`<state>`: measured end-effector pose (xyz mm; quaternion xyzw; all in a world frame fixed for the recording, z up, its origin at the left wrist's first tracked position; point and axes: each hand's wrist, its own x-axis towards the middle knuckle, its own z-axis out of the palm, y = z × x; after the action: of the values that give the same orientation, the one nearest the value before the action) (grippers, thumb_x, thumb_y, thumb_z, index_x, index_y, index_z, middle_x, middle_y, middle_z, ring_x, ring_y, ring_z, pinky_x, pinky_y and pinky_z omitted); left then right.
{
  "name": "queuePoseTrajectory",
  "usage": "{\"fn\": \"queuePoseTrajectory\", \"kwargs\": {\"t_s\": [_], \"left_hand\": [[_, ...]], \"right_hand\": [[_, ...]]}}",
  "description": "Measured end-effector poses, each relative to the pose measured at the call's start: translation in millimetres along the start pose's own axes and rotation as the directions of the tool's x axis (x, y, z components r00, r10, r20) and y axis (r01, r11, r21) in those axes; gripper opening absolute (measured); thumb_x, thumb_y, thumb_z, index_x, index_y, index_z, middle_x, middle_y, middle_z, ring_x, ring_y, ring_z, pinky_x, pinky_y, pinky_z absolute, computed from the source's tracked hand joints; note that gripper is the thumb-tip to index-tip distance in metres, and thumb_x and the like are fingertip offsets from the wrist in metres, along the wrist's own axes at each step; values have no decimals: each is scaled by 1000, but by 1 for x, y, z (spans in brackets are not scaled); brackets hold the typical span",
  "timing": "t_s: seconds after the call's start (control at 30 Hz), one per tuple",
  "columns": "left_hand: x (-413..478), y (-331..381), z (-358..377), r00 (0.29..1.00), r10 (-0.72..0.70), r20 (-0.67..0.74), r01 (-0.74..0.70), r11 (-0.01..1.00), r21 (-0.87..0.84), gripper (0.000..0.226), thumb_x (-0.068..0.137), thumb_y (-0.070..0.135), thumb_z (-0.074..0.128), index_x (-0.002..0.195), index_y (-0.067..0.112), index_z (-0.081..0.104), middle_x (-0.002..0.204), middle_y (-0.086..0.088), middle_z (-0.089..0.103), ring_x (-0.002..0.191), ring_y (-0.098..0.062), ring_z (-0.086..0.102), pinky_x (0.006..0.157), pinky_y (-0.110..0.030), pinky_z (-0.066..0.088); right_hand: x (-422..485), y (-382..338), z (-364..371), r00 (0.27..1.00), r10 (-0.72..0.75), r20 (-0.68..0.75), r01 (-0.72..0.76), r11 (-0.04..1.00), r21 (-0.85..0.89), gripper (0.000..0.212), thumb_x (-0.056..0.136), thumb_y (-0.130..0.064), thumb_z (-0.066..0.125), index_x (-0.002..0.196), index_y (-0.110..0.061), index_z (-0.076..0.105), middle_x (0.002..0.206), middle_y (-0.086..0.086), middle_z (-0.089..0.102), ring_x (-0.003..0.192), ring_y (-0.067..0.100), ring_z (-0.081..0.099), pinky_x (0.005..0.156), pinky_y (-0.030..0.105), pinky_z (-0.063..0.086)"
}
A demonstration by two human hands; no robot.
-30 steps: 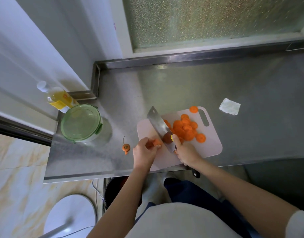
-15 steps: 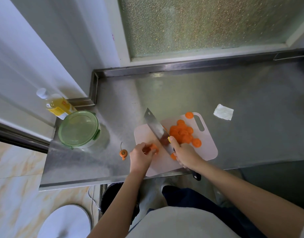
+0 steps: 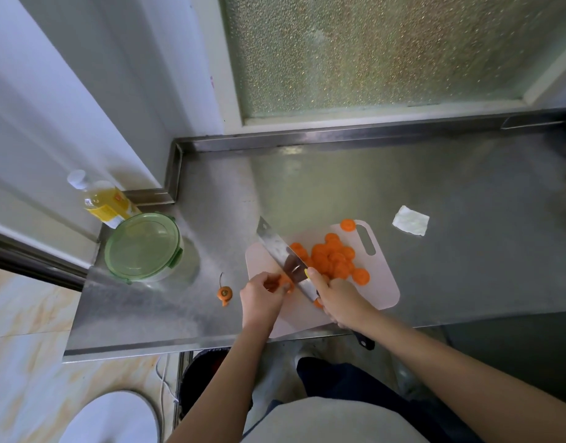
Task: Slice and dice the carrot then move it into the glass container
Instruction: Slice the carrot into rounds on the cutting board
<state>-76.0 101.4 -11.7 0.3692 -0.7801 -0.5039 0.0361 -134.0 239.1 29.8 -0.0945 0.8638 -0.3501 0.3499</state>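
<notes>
On the steel counter lies a pale pink cutting board [image 3: 384, 282] with a pile of orange carrot slices [image 3: 334, 259]. My left hand [image 3: 262, 294] pinches the short remaining carrot piece [image 3: 284, 280] on the board's left part. My right hand [image 3: 339, 297] grips the handle of a cleaver [image 3: 280, 254], whose blade stands just right of that piece. The glass container [image 3: 144, 246] with a green lid on it sits left of the board. One slice [image 3: 348, 224] lies apart at the board's far edge.
A cut-off carrot top [image 3: 224, 294] lies on the counter between container and board. A yellow oil bottle [image 3: 102, 203] stands behind the container. A folded white tissue [image 3: 411, 220] lies to the right. The counter's front edge runs just under my wrists.
The view has shifted slightly. The cleaver stays at the carrot piece, which looks shorter than a second ago, and one slice lies near my right hand's heel.
</notes>
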Motion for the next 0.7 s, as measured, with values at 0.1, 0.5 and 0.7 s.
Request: {"fn": "queuePoseTrajectory", "kwargs": {"t_s": [0.1, 0.5, 0.7], "left_hand": [[-1, 0, 1, 1000, 17, -17, -16, 1000, 22, 12, 76, 15, 75, 87, 15, 71, 84, 4, 68, 82, -11, 62, 79, -24, 51], [-1, 5, -2, 998, 67, -5, -67, 994, 90, 10, 78, 14, 72, 88, 11, 71, 81, 5, 63, 77, -9, 58, 72, -14, 41], [0, 2, -4, 996, 86, 19, -88, 993, 84, 9, 78, 16, 73, 87, 12, 71, 82, 4, 66, 77, -7, 59, 74, -16, 45]], "right_hand": [[-2, 1, 3, 1000, 23, 0, -23, 1000, 7, 65, 97, -56, 27, 47, -16, 34, 40, -6, 34, 27, 5, 34, 39, 15, 24], [-11, -3, 11, 997, -28, -69, 21, 995, -96, 62, 99, -49, 26, 51, -13, 38, 49, 1, 41, 48, 11, 43, 50, 19, 31], [-11, -5, 18, 995, -20, -100, 8, 993, -120, 60, 99, -49, 29, 52, -13, 42, 51, 0, 45, 52, 11, 47, 51, 18, 33]]}}
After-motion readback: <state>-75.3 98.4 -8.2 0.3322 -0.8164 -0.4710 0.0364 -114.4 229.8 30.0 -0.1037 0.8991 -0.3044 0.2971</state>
